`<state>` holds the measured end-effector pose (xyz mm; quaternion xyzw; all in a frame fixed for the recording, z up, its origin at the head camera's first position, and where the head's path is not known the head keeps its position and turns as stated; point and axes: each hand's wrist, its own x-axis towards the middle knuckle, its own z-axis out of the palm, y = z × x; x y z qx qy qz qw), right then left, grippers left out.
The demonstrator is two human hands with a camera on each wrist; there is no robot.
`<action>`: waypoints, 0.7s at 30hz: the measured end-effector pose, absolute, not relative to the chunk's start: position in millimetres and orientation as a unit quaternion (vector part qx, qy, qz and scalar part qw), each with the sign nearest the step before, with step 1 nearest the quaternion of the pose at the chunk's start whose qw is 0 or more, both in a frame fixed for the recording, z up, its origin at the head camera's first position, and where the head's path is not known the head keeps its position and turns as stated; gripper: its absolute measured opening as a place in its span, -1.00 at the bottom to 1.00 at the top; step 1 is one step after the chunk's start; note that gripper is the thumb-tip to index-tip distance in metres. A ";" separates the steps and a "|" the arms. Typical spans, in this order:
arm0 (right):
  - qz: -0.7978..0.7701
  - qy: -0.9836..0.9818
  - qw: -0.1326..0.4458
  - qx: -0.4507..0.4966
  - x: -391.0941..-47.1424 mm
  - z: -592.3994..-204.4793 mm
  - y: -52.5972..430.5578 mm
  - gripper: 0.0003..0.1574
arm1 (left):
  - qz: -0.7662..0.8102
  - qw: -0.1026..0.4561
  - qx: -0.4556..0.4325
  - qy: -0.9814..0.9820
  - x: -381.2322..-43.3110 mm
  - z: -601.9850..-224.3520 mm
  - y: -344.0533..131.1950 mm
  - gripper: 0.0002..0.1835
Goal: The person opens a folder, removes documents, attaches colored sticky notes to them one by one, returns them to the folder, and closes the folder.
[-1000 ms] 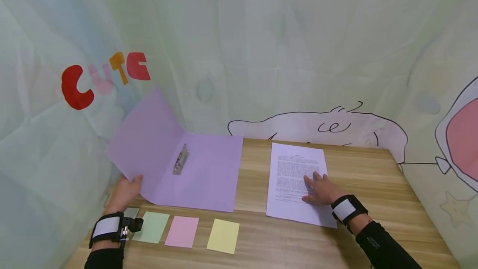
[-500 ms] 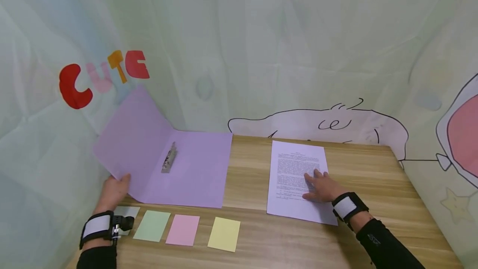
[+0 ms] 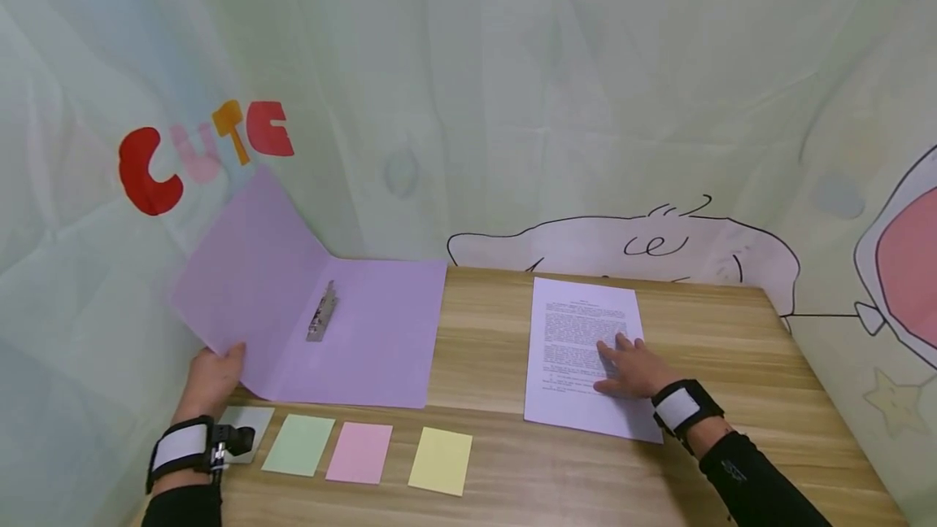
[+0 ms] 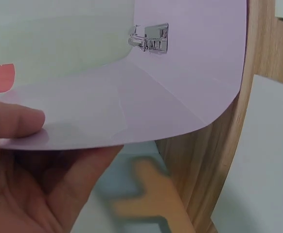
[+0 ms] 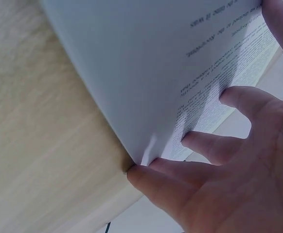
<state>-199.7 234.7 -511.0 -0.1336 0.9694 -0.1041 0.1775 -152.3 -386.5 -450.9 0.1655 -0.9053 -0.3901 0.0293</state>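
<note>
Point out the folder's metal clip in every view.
Head: metal clip left of centre, beside the crease of the purple folder.
Left wrist: metal clip near the top, slightly right of centre.
Right wrist: not in the picture.
Shared landmark: wooden tabletop, visible in all three.

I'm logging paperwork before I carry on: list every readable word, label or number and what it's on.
"CUTE": backdrop, left side.
"the time it was": printed sheet, seemingly, upside down in the right wrist view.
"Recipient": same sheet, likewise.
Rest of the sheet: too small or blurred.
Pale mark on right sleeve: unreadable.
</note>
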 end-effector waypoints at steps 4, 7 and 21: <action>-0.105 0.969 0.178 -0.133 -199.0 -512.1 235.4 0.04 | -0.364 0.071 0.194 -0.908 -147.8 -454.9 -387.5 -0.37; -0.106 0.969 0.177 -0.133 -198.7 -512.4 235.2 0.04 | -0.330 0.118 0.213 -0.912 -142.6 -459.6 -388.7 -0.40; -0.105 0.970 0.170 -0.139 -198.4 -510.7 235.6 0.02 | -0.240 0.081 0.225 -0.941 -122.6 -454.2 -379.4 -0.34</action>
